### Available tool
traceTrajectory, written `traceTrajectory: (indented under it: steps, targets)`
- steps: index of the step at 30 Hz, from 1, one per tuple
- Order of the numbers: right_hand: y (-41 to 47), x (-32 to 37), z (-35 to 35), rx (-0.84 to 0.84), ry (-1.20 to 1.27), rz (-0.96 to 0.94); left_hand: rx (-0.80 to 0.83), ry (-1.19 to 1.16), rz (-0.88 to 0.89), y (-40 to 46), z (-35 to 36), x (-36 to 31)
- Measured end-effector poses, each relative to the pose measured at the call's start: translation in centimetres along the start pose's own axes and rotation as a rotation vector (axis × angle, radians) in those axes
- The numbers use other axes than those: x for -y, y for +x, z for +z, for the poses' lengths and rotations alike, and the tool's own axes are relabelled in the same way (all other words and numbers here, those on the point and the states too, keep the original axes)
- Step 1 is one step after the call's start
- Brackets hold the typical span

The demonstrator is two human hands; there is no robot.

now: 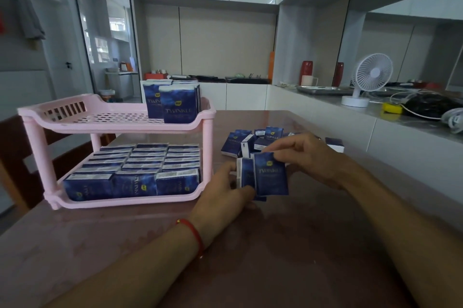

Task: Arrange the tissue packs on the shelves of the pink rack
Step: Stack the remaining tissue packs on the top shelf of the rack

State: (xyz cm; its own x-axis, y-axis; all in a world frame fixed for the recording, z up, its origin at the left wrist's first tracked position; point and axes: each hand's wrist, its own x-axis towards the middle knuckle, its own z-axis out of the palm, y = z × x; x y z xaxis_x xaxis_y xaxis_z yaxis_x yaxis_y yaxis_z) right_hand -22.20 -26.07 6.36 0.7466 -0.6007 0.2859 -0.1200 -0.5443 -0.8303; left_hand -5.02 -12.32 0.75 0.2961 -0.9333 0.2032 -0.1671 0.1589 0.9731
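Your top shelf lies open toward nine o'clock; upright packs block its three o'clock end.

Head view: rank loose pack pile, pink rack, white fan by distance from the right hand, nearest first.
From the right hand:
1. Loose pack pile, on the table just behind the fingers.
2. Pink rack, to its left on the table.
3. White fan, on the counter, back right.

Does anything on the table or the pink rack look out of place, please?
Only the loose tissue packs to the right of the pink rack: they lie jumbled at mixed angles, unlike the neat rows on the lower shelf. Nothing looks damaged.
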Motion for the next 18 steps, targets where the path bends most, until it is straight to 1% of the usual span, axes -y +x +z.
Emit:
traceTrajectory:
  steps: [3,5,8,9,11,14,18]
  targets:
    - [-0.6,0.8,0.5,0.034,-0.033,-0.014,0.038,-0.088,-0.037,-0.2,-0.1,-0.4]
    - [-0.8,1.3,0.8,0.029,-0.009,-0.025,0.045,-0.036,-0.011,-0.3,-0.1,-0.5]
    - [-0.8,1.7,1.0,0.003,-0.019,-0.042,0.014,0.073,0.058,-0.3,-0.1,-0.1]
    - [-0.9,1.8,1.1,0.012,-0.004,-0.035,0.014,0.089,0.073,-0.2,-0.1,0.1]
    - [-0.9,1.8,1.1,0.083,0.013,-0.008,0.025,0.113,0.106,-0.3,-0.2,0.2]
    - [-0.9,1.9,1.4,0.173,-0.052,0.003,0.043,0.160,0.164,-0.6,-0.4,0.0]
    - [-0.9,2.3,2.0,0.141,-0.086,-0.025,0.053,0.234,0.207,-1.0,-0.7,-0.1]
